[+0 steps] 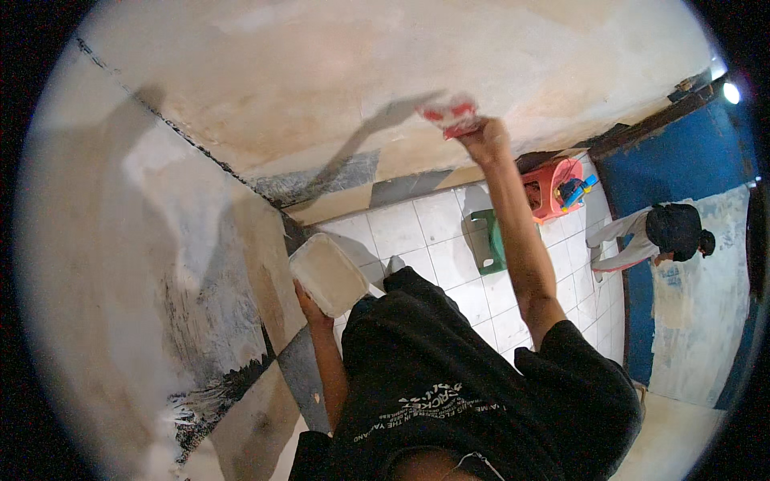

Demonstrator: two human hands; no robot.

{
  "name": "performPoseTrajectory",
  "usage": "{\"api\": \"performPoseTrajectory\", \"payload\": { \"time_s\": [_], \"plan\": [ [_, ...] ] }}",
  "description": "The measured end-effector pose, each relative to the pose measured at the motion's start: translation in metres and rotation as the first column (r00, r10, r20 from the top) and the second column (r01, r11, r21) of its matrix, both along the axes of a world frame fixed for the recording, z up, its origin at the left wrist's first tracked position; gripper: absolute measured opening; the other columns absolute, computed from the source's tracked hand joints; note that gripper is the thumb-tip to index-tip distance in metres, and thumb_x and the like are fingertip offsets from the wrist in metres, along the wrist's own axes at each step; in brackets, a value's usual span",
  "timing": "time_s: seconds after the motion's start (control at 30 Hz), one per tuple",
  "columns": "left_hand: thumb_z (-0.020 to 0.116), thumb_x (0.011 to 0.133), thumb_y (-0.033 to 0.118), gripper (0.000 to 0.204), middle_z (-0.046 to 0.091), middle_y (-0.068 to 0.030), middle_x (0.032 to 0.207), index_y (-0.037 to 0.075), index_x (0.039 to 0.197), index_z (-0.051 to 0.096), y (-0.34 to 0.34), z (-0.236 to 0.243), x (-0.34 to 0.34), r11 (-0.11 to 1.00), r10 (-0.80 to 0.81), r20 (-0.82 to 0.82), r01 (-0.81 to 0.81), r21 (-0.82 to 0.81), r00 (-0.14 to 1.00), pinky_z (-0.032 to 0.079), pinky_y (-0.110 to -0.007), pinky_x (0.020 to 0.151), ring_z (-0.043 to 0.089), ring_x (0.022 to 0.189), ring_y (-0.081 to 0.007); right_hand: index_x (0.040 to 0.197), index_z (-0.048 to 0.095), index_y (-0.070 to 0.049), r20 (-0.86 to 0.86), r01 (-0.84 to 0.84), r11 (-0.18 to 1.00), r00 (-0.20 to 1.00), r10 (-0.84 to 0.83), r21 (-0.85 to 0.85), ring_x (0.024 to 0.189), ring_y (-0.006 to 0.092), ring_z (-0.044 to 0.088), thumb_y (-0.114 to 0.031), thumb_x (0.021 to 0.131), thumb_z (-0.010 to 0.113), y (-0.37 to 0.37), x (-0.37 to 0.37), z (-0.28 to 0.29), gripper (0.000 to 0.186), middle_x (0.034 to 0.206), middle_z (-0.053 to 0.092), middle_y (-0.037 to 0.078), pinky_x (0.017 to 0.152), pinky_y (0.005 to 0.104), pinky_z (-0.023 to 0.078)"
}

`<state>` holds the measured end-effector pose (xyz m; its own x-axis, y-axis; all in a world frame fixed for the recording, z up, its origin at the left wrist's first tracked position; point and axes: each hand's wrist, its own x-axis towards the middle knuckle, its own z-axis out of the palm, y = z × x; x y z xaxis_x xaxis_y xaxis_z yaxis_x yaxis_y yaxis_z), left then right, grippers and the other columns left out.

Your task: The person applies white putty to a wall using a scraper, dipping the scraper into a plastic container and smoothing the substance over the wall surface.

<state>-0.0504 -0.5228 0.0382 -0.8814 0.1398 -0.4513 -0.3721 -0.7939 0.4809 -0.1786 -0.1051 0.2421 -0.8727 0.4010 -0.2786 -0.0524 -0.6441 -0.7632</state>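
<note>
My left hand [311, 305] grips the edge of a pale rectangular tub [327, 274]. Off-white paste seems to fill the tub, which is held beside the left wall. My right arm reaches far forward and up. In its closed right hand [488, 141] is a red scraper [451, 117] smeared with white, blurred by motion. The scraper is in front of the far wall [321, 72], whose surface is patchy cream and white. From this angle I cannot tell whether its blade touches the wall.
A green stool [491, 240] and a red-pink plastic stool [553, 188] with a blue tool [589, 183] stand on the white tiled floor [457, 260]. At right, another person [674, 231] bends by a blue wall [642, 178] partly coated white. The left wall [144, 264] has dark patches.
</note>
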Motion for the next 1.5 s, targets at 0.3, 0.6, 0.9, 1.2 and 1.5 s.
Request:
{"api": "performPoseTrajectory", "payload": {
  "time_s": [0.3,0.6,0.9,1.2,1.5],
  "plan": [
    [0.036,0.094,0.054,0.066,0.04,-0.0135,0.139,0.008,0.141,0.03,-0.019,0.009,0.006,0.999,0.047,0.04,-0.046,-0.019,0.998,0.037,-0.044,0.103,0.043,0.124,-0.0314,0.099,0.042,0.02,0.127,0.078,0.99,0.99,-0.062,-0.121,0.093,0.0454,0.054,-0.013,0.091,0.038,0.034,-0.072,-0.065,0.034,0.093,0.051,0.035,0.084,0.0475,0.048],
    [0.038,0.094,0.053,0.065,0.037,-0.0131,0.142,0.008,0.142,0.029,-0.015,0.004,0.003,0.997,0.071,0.038,-0.07,-0.026,0.997,0.036,-0.046,0.103,0.041,0.126,-0.032,0.114,0.02,0.031,-0.21,-0.114,0.993,0.971,0.115,0.017,0.123,0.0511,0.034,0.004,0.088,0.028,0.024,-0.035,0.143,0.039,0.128,0.028,0.044,0.11,0.0518,0.033],
    [0.037,0.095,0.053,0.066,0.038,-0.015,0.14,0.007,0.142,0.029,-0.011,0.009,-0.004,0.994,0.044,0.06,-0.037,-0.108,0.997,0.037,-0.044,0.103,0.041,0.126,-0.0321,0.099,0.059,0.004,-0.349,-0.04,0.999,0.936,0.047,0.026,0.086,0.0203,0.06,-0.009,0.089,0.046,-0.044,0.04,0.114,0.021,0.095,0.064,0.011,0.084,0.0336,0.049],
    [0.036,0.095,0.053,0.066,0.039,-0.0139,0.14,0.007,0.141,0.029,-0.018,0.014,0.003,0.992,0.072,0.008,-0.07,-0.104,0.997,0.037,-0.044,0.103,0.042,0.126,-0.0308,0.103,0.053,0.006,0.216,-0.011,0.978,0.975,0.058,-0.21,0.09,0.0383,0.059,-0.005,0.091,0.032,-0.091,-0.031,-0.18,0.027,0.104,0.057,0.025,0.074,0.052,0.052],
    [0.036,0.094,0.053,0.065,0.038,-0.0134,0.142,0.008,0.141,0.03,-0.025,0.02,0.016,0.992,0.114,0.006,-0.114,0.047,0.993,0.036,-0.045,0.104,0.041,0.126,-0.0316,0.112,0.053,0.004,0.001,-0.11,0.931,0.993,0.118,-0.349,0.101,0.035,0.058,-0.032,0.095,0.046,-0.096,-0.15,-0.12,0.04,0.113,0.058,0.023,0.084,0.0481,0.051]
  ]
}}
